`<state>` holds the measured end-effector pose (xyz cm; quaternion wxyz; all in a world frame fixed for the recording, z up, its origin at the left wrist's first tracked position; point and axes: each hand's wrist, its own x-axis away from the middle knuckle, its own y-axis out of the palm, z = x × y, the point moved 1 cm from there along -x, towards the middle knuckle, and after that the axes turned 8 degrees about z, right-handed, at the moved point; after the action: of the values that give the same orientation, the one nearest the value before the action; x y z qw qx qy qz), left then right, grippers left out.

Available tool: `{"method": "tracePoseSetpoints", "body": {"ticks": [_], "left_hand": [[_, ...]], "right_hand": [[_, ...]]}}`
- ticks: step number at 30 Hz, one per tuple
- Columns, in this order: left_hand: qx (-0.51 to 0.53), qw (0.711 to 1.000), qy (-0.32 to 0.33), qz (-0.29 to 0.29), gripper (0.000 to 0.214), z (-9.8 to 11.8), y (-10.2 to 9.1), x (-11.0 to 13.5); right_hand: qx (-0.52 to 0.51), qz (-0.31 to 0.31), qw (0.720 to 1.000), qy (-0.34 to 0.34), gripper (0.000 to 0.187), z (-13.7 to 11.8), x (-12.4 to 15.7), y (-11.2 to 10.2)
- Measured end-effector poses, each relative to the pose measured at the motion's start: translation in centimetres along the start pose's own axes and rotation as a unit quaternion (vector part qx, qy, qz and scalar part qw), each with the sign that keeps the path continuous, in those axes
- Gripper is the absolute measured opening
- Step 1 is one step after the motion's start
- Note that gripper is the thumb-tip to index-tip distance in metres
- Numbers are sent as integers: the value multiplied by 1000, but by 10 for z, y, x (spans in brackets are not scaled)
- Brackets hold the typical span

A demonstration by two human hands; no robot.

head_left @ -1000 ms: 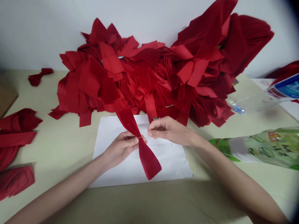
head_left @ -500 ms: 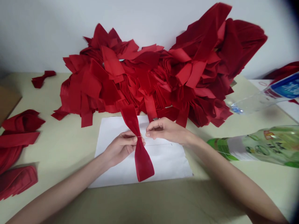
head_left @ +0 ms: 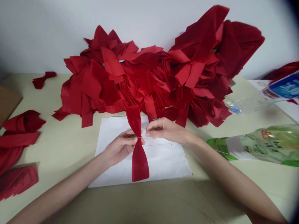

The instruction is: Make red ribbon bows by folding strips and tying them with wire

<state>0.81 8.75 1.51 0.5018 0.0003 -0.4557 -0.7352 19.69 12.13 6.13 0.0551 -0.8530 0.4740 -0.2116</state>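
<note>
My left hand (head_left: 125, 144) pinches a red velvet bow (head_left: 140, 163) at its narrow middle, where a thin pale thread (head_left: 139, 137) is wound round the gathers. The bow's two loops stretch away from me and toward me above a white sheet of paper (head_left: 112, 171). Just right of the bow, my right hand (head_left: 163, 130) has thumb and forefinger pressed together, apart from the fabric. Whatever those fingertips hold is too fine to make out. Short ruled lines (head_left: 158, 144) show on the paper beneath the hands.
Behind the paper a big heap of red fabric strips (head_left: 140, 74) leans toward the wall. More red strips (head_left: 21, 140) lie at the left, with a small red bow (head_left: 43, 80) beyond them. A green-labelled bottle (head_left: 257, 146) and a blue-labelled clear bottle (head_left: 261, 96) lie at the right.
The bow has turned in my left hand: its near end swung left and its far end swung right, so it stands straighter. My right hand has hardly moved.
</note>
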Motion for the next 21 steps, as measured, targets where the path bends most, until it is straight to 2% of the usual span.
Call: {"method": "tracePoseSetpoints", "body": {"ticks": [4,10,15,21], "left_hand": [[-6,1000,2,-14,14,-1,0,0],[-9,999,2,-48,14,-2,1,1],[-14,999,8,-34,15,0,4,3],[-17,999,18,-38,16,2,7,4]], "right_hand": [[4,-6,1000,-1,19,0,0,-1],[-6,-49,999,-7,21,-6,5,-5],[-25,-49,998,-18,15,-14,11,-12],[0,-113,994,11,22,-2,6,-4]]}}
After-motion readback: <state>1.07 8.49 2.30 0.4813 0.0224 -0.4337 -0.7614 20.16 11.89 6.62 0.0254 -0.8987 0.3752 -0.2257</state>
